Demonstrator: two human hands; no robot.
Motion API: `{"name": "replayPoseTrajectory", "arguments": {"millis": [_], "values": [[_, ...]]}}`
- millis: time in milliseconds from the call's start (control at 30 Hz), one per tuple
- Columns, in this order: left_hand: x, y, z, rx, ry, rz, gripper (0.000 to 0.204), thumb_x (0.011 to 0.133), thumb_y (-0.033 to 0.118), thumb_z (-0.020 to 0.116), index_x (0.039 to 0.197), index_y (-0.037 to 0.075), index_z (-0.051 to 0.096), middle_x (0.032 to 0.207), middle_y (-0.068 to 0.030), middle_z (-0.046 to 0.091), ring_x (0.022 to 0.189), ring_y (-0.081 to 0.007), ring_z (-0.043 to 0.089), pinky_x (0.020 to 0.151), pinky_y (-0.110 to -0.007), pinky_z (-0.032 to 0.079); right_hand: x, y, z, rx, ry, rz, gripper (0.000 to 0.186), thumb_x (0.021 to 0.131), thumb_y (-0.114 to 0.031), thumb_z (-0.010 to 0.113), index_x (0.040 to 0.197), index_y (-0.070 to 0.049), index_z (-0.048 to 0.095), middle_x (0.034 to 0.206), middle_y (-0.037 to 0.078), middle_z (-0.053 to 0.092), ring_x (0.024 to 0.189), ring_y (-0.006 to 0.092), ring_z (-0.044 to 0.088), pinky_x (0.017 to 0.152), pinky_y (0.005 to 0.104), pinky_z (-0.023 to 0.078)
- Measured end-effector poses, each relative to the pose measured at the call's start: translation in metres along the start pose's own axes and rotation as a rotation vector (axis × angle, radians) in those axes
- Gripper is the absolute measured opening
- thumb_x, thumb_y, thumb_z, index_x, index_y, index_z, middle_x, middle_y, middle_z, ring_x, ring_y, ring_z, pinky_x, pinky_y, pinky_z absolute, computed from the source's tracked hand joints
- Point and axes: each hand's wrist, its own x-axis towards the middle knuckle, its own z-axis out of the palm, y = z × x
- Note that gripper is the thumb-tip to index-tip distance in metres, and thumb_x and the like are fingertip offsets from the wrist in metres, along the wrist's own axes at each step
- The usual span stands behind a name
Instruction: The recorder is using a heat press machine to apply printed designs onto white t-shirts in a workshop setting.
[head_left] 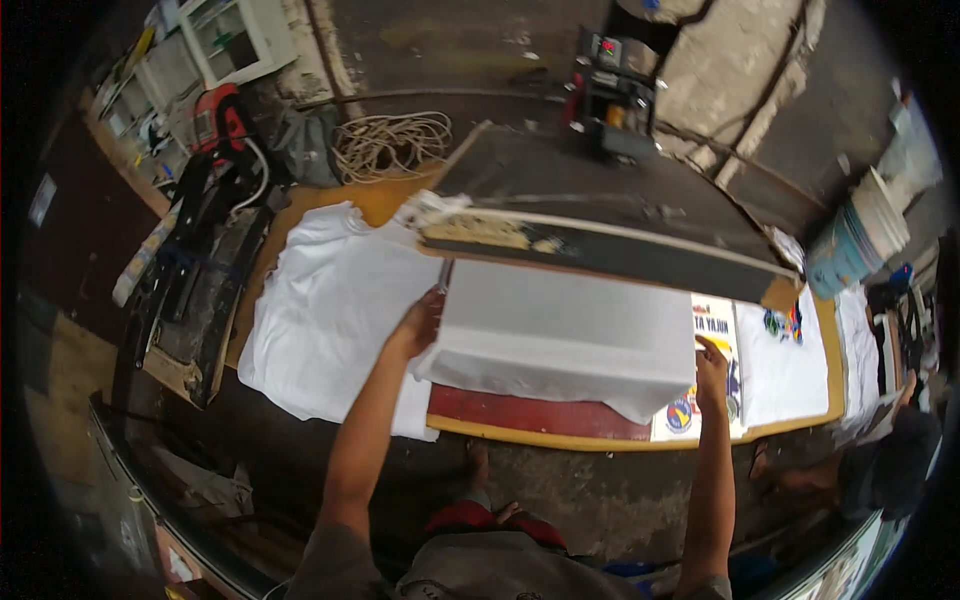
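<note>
A white cloth [570, 320], likely a T-shirt, is stretched between my two hands, its front edge hanging in a soft fold. My left hand [422, 318] is closed at its left edge, fingers partly hidden by the fabric. At the right edge my right hand [710, 370] is closed on the cloth, in front of a printed sheet [715, 325] with a colourful design. Just beyond the cloth is the raised dark upper plate [620, 255] of what looks like a heat press. Below the cloth shows a red board [540, 412].
White shirts [330, 310] lie to the left; another with a coloured print [785, 370] lies right. A black-and-red machine [210, 190] stands far left, beside coiled rope [395, 145]. Buckets [860, 235] stand at far right. Another person [890, 460] is at the right.
</note>
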Motion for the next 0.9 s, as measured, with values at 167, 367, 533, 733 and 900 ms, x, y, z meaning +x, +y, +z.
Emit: {"name": "replayPoseTrajectory", "arguments": {"millis": [167, 367, 533, 733, 900], "values": [[0.018, 0.029, 0.026, -0.402, -0.295, 0.138, 0.044, 0.094, 0.032, 0.054, 0.128, 0.007, 0.051, 0.110, -0.0064, 0.061, 0.109, -0.0185, 0.056, 0.086, -0.034, 0.047, 0.006, -0.011, -0.005, -0.004, -0.031, -0.015, 0.031, 0.090, -0.008, 0.052, 0.117, 0.006, 0.058, 0.094, 0.011, 0.066, 0.078, 0.0152, 0.062, 0.069, 0.0255, 0.049], [0.003, 0.058, 0.007, 0.264, -0.047, 0.299, 0.052, 0.083, -0.004, 0.059, 0.133, 0.011, 0.051, 0.106, -0.0027, 0.054, 0.083, -0.0117, 0.054, 0.072, -0.022, 0.047, 0.025, -0.005, -0.026, 0.070, 0.004, 0.084, 0.033, 0.088, -0.014, 0.055, 0.117, 0.002, 0.058, 0.086, 0.008, 0.063, 0.072, 0.0150, 0.059, 0.064, 0.0268, 0.046], [-0.012, 0.081, 0.011, 0.526, -0.145, 0.523, 0.063, 0.078, -0.003, 0.061, 0.138, 0.006, 0.044, 0.129, -0.0062, 0.040, 0.101, -0.0166, 0.049, 0.080, -0.026, 0.045, 0.050, 0.000, -0.022, 0.232, -0.019, 0.173, 0.038, 0.091, -0.025, 0.055, 0.123, -0.004, 0.054, 0.088, 0.009, 0.060, 0.081, 0.0176, 0.058, 0.068, 0.0318, 0.046], [-0.005, 0.085, -0.008, 0.652, -0.085, 0.500, 0.065, 0.075, 0.000, 0.067, 0.136, 0.006, 0.043, 0.124, -0.0035, 0.049, 0.105, -0.0147, 0.048, 0.081, -0.028, 0.046, 0.066, 0.017, 0.009, 0.828, -0.453, 0.278, 0.069, 0.096, -0.059, 0.025, 0.146, -0.012, 0.031, 0.144, 0.016, 0.041, 0.128, 0.0286, 0.043, 0.108, 0.0436, 0.033], [-0.024, 0.102, 0.003, 0.815, 0.011, 0.427, 0.063, 0.077, 0.001, 0.063, 0.136, 0.003, 0.041, 0.121, -0.0067, 0.052, 0.096, -0.0174, 0.053, 0.076, -0.031, 0.047, 0.061, -0.013, -0.045, 0.341, -0.340, 0.077, 0.051, 0.078, 0.009, 0.055, 0.128, 0.002, 0.051, 0.108, 0.007, 0.063, 0.090, 0.0151, 0.060, 0.082, 0.0238, 0.049]]}}
